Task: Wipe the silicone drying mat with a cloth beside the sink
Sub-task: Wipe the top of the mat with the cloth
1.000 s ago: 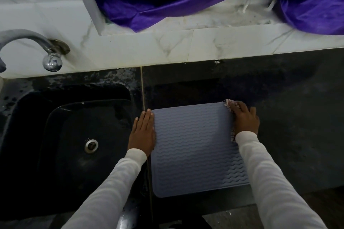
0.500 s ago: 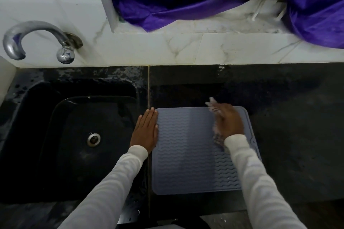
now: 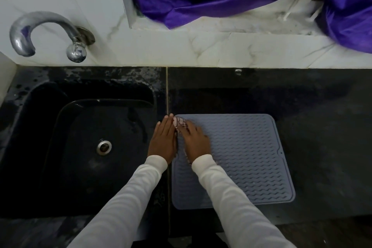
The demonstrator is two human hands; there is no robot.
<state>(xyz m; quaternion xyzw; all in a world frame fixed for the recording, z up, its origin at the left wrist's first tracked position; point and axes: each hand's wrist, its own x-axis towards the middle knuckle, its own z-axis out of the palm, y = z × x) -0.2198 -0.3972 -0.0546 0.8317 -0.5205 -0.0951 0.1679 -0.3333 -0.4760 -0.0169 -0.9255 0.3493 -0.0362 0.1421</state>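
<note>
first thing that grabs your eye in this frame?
The grey silicone drying mat on the black counter right of the sink, with both hands at its far left corner: the right hand presses a patterned cloth there, the left hand lies flat on the mat's edge. Above, purple fabric spills over the white ledge.

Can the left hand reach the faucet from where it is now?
Probably yes: the left hand lies flat at the mat's edge, holding nothing, and only the open sink lies between it and the faucet.
</note>
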